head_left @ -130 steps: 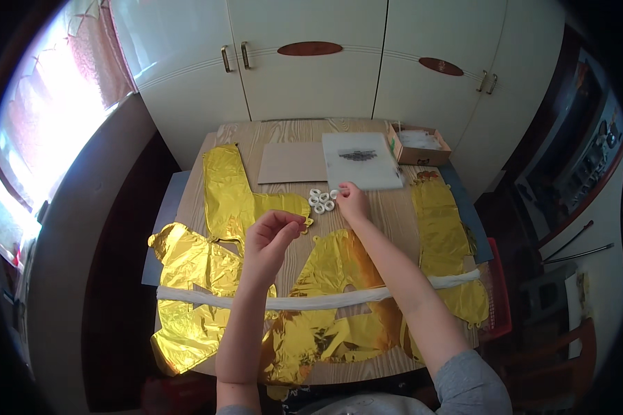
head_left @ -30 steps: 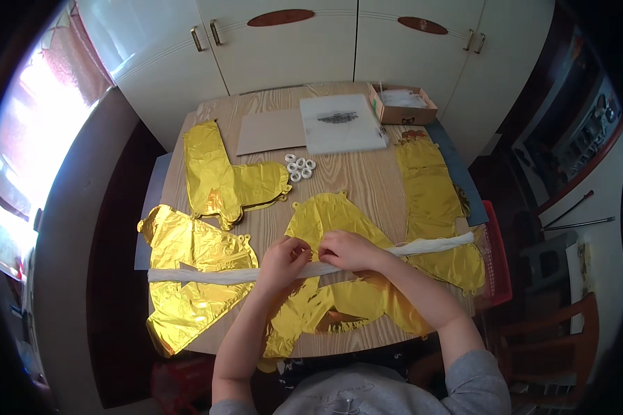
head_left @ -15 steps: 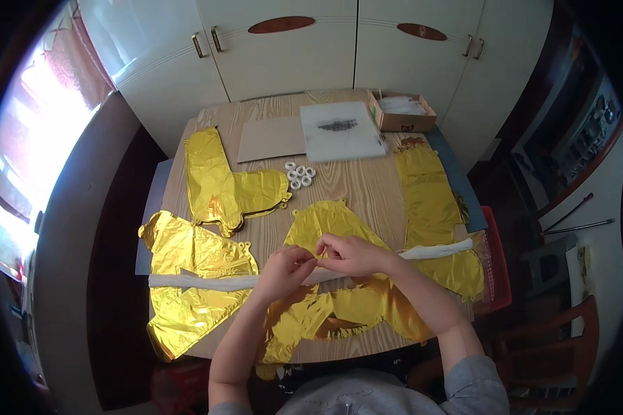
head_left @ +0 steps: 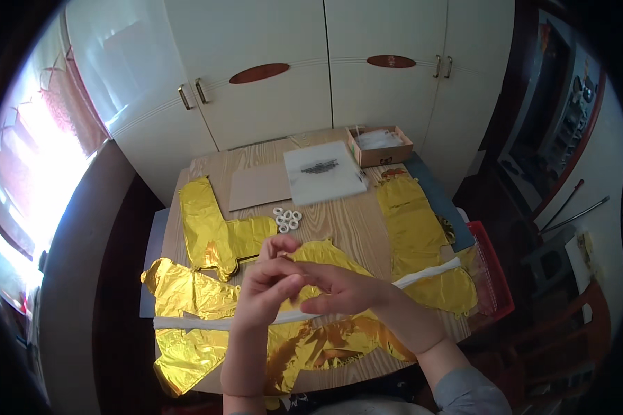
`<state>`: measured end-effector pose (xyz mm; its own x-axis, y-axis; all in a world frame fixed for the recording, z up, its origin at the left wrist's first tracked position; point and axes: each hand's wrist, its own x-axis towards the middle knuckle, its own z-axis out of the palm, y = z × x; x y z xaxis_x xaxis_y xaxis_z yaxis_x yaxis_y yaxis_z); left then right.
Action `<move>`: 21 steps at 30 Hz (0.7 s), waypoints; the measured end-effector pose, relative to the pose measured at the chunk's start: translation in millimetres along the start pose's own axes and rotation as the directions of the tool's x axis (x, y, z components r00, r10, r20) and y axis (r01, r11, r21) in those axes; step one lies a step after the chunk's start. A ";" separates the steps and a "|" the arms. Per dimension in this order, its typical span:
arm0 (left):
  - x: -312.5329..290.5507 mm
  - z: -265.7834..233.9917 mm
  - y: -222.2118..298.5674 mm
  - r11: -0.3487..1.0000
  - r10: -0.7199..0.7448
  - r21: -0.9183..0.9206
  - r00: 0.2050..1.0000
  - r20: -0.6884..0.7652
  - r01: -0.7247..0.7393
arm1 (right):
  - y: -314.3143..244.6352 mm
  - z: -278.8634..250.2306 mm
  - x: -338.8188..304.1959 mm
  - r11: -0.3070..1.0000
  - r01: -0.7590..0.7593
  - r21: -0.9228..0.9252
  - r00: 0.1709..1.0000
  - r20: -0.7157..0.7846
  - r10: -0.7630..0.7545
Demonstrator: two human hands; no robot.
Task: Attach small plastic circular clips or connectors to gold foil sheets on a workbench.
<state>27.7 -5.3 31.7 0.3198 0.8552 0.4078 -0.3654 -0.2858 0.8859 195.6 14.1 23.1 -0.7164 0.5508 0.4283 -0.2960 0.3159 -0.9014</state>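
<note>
My left hand (head_left: 266, 294) and my right hand (head_left: 349, 287) meet above the middle of the table. The left fingers are curled, with the thumb pressed in. The right fingertips reach against them, partly hidden. Anything pinched there is too small to make out. Below lies a long white folded strip (head_left: 201, 323), running crosswise over flat gold foil balloons: one at the left (head_left: 194, 290), one in the middle (head_left: 332, 257) and one at the right (head_left: 415, 238). The hands hide part of the strip and of the middle balloon.
Farther back on the wooden table (head_left: 325, 225) lie a bent gold foil balloon (head_left: 204, 238), several small white rings (head_left: 287, 221), a brown board (head_left: 259, 188) and a translucent plastic packet (head_left: 325, 183). A cardboard box (head_left: 387, 152) holds clear bags. A red basket (head_left: 495, 277) stands at the right.
Both hands have risen off the white strip and come closer together, the right one now overlapping the left. The view has tilted up, so the table sits lower in it.
</note>
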 end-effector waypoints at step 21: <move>1.2 -14.6 8.9 0.956 0.010 -0.281 0.963 -0.269 -0.089 | 32.2 -2.9 7.1 0.738 -0.057 -0.672 0.951 -0.262 -0.165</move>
<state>12.1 -0.5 36.9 0.0687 0.9372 0.3421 -0.6233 -0.2274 0.7482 182.8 30.4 -2.7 -0.4671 0.6740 0.5724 0.2473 0.7210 -0.6472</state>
